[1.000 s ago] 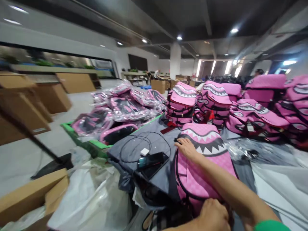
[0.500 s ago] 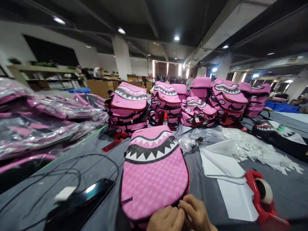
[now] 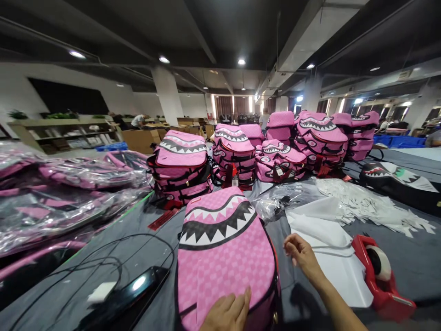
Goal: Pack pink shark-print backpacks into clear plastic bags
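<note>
A pink checkered backpack (image 3: 223,266) with a black-and-white shark-mouth print lies in front of me, its zipper side toward the right. My left hand (image 3: 227,312) rests on its lower front panel, fingers laid against the fabric and nothing held. Off the bag's right side, my right hand (image 3: 303,257) is raised beside the white sheets (image 3: 344,276); its fingers are loosely bent and apart, with nothing visible in them. A zipper pull (image 3: 274,317) hangs at the bag's lower right edge.
Stacked pink backpacks (image 3: 181,151) line the back of the table. Plastic-wrapped bags (image 3: 86,172) fill the left. A phone (image 3: 138,285) with cables lies at front left. At right are a red tape dispenser (image 3: 382,276), white tags (image 3: 372,202) and a black bag (image 3: 403,184).
My hands were together at the bag's lower right edge. The right has let go and moved up and right; the left has shifted onto the front panel. The view has tilted slightly.
</note>
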Demonstrator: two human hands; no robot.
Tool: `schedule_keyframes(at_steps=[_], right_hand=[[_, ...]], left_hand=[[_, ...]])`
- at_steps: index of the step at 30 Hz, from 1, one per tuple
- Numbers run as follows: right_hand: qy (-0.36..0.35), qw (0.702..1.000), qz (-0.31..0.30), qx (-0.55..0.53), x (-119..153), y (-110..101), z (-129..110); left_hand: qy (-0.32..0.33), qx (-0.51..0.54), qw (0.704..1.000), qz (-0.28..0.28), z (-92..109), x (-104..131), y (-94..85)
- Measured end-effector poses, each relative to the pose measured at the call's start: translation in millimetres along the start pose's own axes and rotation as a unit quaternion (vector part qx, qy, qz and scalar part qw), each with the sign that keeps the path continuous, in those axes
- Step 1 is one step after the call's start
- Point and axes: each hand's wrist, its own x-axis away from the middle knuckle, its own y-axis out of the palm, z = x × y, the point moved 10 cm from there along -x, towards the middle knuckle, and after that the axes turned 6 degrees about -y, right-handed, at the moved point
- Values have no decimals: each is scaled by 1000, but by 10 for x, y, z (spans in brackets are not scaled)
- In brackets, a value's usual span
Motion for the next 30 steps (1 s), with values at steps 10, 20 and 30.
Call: schedule_keyframes(at_steps=[10,20,30], right_hand=[[-85,986,-54,132,903,357,-50],[-119,919,-93,365,-1013,583,-15],[-119,958,-23,260,725,525,360]], left_hand=[[-22,50,996,-71,5,-70,-40],[5,52,997,-63,-7,-65,4],[-66,147,987,-7,135,-104,-96]])
